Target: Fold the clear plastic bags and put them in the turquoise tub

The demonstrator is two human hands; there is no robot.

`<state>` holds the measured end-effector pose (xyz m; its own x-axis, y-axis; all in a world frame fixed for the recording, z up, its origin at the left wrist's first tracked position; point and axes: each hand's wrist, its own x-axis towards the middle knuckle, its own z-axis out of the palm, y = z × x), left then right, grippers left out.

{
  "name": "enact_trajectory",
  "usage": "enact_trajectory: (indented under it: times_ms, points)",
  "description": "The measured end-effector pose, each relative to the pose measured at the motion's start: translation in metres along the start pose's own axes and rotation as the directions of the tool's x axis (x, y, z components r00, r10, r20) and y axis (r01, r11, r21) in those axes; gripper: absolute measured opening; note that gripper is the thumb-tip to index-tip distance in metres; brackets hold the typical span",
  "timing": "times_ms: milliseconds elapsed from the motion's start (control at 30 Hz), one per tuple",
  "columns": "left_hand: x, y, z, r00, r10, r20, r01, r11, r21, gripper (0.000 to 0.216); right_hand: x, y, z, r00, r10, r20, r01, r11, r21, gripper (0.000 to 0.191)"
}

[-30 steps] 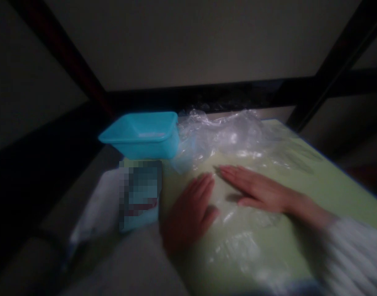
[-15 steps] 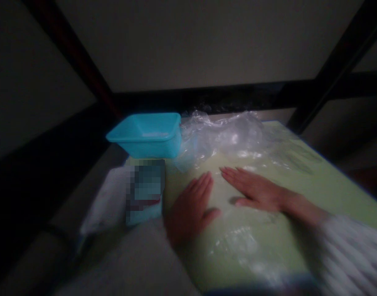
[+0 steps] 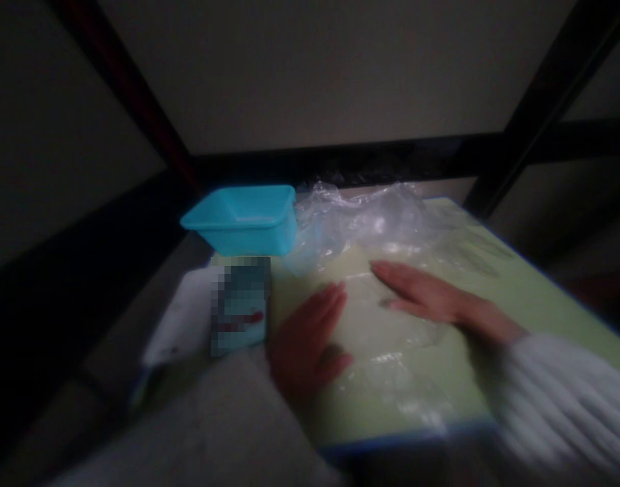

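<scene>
Fingers of your left hand (image 3: pixel 310 345) lie extended and close together, thumb spread away, palm down, with nothing gripped; your right hand (image 3: pixel 426 291) is likewise flat and outstretched, its thumb parted from the fingers and nothing pinched. Between them, and reaching toward you, is the clear plastic film (image 3: pixel 375 318), spread on the yellow-green tabletop (image 3: pixel 517 297); both hands appear to rest on it, though the blur leaves the exact contact uncertain. Over the last half second your right hand has slid a little farther from you and outward, while your left stays nearly in place, so the gap between your fingertips is wider. That bares more of the film, whose straight creases now show more clearly; it looks fairly flat there, with glossy wrinkles left nearer you. Beyond your fingertips, a crumpled heap of clear plastic (image 3: pixel 380 220) sits beside the blue tub (image 3: pixel 243 237), unmoved. To the left of your left hand lie a pixelated flat item (image 3: pixel 241 314) and a white piece (image 3: pixel 180 311), both too unclear to identify.
</scene>
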<state>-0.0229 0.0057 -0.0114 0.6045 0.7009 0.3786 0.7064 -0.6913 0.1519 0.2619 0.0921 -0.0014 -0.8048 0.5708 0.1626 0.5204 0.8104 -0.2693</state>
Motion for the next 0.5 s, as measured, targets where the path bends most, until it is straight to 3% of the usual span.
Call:
enact_trajectory:
  times_ms: [267,400,500]
  points:
    - [0.011,0.000,-0.007,0.954,0.024,0.299,0.004,0.995,-0.095,0.072,0.004,0.002,0.001,0.999,0.037,-0.003,-0.037,0.999,0.016,0.068]
    - [0.012,0.001,-0.008,0.958,0.007,0.285,0.027,0.993,-0.116,0.073,0.002,-0.003,-0.019,0.998,0.034,-0.049,-0.025,0.982,0.185,0.054]
    - [0.011,0.002,-0.010,0.973,-0.010,0.230,0.042,0.990,-0.132,0.071,-0.005,-0.006,-0.039,0.981,0.192,-0.001,-0.180,0.923,0.342,0.036]
